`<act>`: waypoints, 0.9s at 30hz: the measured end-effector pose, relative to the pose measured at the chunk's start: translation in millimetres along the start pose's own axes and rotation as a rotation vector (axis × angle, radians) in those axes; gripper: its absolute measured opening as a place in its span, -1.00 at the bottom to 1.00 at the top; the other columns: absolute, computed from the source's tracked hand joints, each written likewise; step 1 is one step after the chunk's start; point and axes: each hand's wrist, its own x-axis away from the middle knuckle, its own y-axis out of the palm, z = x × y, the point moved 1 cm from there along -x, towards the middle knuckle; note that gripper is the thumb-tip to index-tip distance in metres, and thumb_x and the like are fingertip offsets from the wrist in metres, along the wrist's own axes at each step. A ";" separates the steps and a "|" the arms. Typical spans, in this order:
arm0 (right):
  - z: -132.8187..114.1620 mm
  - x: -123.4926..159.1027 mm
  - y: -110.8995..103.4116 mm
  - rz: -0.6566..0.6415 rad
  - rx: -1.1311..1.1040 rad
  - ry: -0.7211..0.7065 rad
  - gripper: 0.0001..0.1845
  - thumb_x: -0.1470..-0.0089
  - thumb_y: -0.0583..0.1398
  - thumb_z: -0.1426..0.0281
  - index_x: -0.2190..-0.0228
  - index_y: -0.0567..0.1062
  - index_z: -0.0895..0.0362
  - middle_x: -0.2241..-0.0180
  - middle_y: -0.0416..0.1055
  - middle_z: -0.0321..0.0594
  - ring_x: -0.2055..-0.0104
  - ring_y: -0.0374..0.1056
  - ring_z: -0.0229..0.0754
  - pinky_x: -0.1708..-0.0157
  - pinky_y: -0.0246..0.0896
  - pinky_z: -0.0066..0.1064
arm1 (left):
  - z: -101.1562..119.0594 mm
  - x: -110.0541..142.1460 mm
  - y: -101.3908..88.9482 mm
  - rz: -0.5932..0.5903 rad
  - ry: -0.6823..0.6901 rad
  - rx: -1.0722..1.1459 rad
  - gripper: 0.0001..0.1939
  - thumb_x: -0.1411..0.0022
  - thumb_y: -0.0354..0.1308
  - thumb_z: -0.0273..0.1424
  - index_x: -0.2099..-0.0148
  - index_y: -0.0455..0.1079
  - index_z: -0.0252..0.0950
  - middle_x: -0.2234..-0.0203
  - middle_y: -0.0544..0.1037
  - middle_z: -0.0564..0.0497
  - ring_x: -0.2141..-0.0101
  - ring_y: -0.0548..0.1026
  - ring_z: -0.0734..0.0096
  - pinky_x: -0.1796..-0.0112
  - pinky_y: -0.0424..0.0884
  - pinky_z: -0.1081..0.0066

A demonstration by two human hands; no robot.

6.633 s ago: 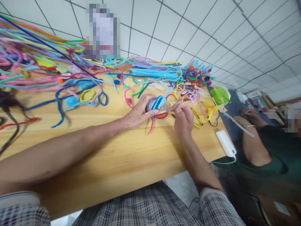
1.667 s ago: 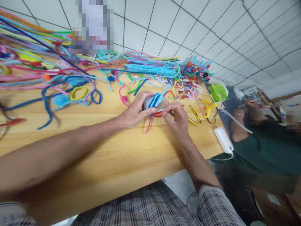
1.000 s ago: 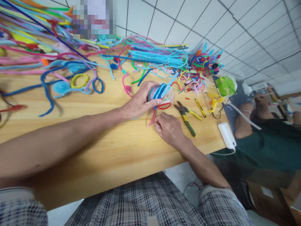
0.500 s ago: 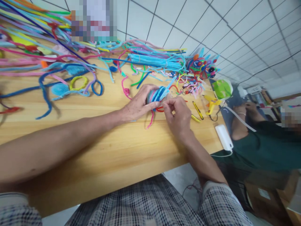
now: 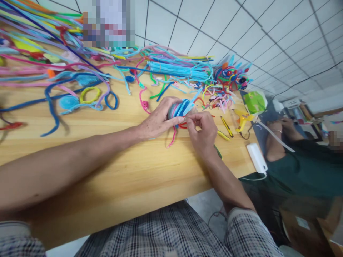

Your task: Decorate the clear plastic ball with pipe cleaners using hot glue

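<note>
Right hand (image 5: 202, 132) has moved up to the wrapped piece (image 5: 179, 109) | piece lies left of it, clasped by left hand (image 5: 159, 119) | right's grip: unclear

It looks like a craft workshop: the wooden bench (image 5: 128, 178) carries bundled fuzzy stems (image 5: 177, 70), scraps (image 5: 225, 103), a yellow glue gun (image 5: 243, 121), a cutter (image 5: 227, 126) and 2 colourful figures (image 5: 227, 73), with another person (image 5: 302, 167) beyond its right end.
</note>
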 end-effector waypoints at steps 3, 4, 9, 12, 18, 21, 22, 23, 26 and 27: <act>2.0 -1.8 0.9 0.026 -0.017 0.043 -0.85 -0.27 0.32 0.46 0.28 0.46 0.00 0.35 0.47 -0.35 0.34 0.37 -0.20 0.29 0.35 -0.29 | 0.2 0.1 -0.2 0.005 -0.002 0.006 -0.35 -0.49 0.23 0.07 -0.39 0.32 -0.22 -0.30 0.46 -0.28 -0.32 0.43 -0.07 -0.34 0.42 -0.11; 3.0 -2.2 1.1 0.038 -0.011 0.049 -0.85 -0.25 0.33 0.45 0.28 0.44 0.00 0.33 0.47 -0.34 0.31 0.37 -0.19 0.27 0.36 -0.27 | 0.1 0.2 -0.3 0.007 -0.001 0.010 -0.36 -0.49 0.24 0.05 -0.39 0.33 -0.22 -0.30 0.46 -0.28 -0.32 0.43 -0.08 -0.33 0.42 -0.12; 8.1 -2.7 4.0 0.066 0.022 0.080 -0.78 -0.17 0.33 0.37 0.19 0.40 -0.02 0.22 0.47 -0.29 0.16 0.42 -0.10 0.12 0.42 -0.16 | -1.3 0.5 -0.8 0.000 0.003 0.022 -0.37 -0.49 0.26 -0.01 -0.41 0.33 -0.23 -0.30 0.44 -0.27 -0.33 0.43 -0.06 -0.34 0.43 -0.09; 9.0 -3.4 6.9 0.081 0.016 0.104 -0.76 -0.14 0.32 0.40 0.18 0.39 -0.02 0.22 0.47 -0.29 0.18 0.40 -0.11 0.11 0.42 -0.15 | -2.4 0.6 -1.2 -0.008 0.003 0.012 -0.35 -0.49 0.24 0.03 -0.43 0.31 -0.22 -0.32 0.43 -0.26 -0.34 0.42 -0.05 -0.34 0.43 -0.08; 8.4 -7.4 10.8 0.072 0.002 0.193 -0.75 -0.12 0.31 0.38 0.19 0.37 -0.02 0.25 0.45 -0.32 0.23 0.37 -0.14 0.12 0.40 -0.15 | -3.3 0.1 -1.1 -0.019 0.029 -0.041 -0.35 -0.52 0.20 0.04 -0.44 0.28 -0.21 -0.34 0.43 -0.27 -0.33 0.42 -0.03 -0.34 0.42 -0.07; 8.4 -7.9 10.5 0.074 -0.027 0.207 -0.77 -0.14 0.31 0.37 0.19 0.38 -0.02 0.24 0.45 -0.32 0.22 0.37 -0.13 0.11 0.39 -0.15 | -2.5 0.1 -0.8 -0.016 0.032 -0.051 -0.34 -0.52 0.19 0.05 -0.43 0.28 -0.24 -0.33 0.43 -0.28 -0.32 0.43 -0.01 -0.35 0.41 -0.05; 8.4 -7.6 10.1 0.068 -0.046 0.216 -0.78 -0.16 0.30 0.36 0.19 0.38 -0.02 0.24 0.45 -0.32 0.21 0.37 -0.13 0.11 0.39 -0.16 | -2.2 0.2 -0.8 -0.015 0.030 -0.051 -0.34 -0.52 0.19 0.06 -0.42 0.28 -0.25 -0.33 0.43 -0.28 -0.32 0.43 -0.01 -0.35 0.41 -0.04; 8.4 -7.2 9.7 0.061 -0.064 0.226 -0.80 -0.19 0.30 0.34 0.18 0.39 -0.02 0.24 0.45 -0.32 0.21 0.37 -0.14 0.10 0.39 -0.16 | -1.9 0.4 -0.8 -0.014 0.027 -0.051 -0.33 -0.52 0.19 0.07 -0.42 0.28 -0.25 -0.33 0.43 -0.28 -0.32 0.43 0.00 -0.35 0.41 -0.03; 8.3 -6.0 8.9 0.049 -0.094 0.250 -0.84 -0.25 0.28 0.30 0.18 0.40 -0.02 0.24 0.45 -0.32 0.20 0.38 -0.14 0.10 0.38 -0.16 | -1.4 0.8 -0.8 -0.019 0.029 -0.053 -0.33 -0.52 0.19 0.08 -0.43 0.27 -0.24 -0.33 0.43 -0.27 -0.33 0.43 -0.01 -0.34 0.42 -0.03; 8.4 -5.8 8.9 0.049 -0.094 0.256 -0.84 -0.25 0.28 0.29 0.18 0.40 -0.02 0.24 0.45 -0.32 0.20 0.38 -0.14 0.10 0.38 -0.16 | -1.4 0.9 -0.9 -0.019 0.035 -0.053 -0.33 -0.52 0.19 0.07 -0.43 0.27 -0.24 -0.33 0.43 -0.27 -0.33 0.43 -0.01 -0.34 0.43 -0.03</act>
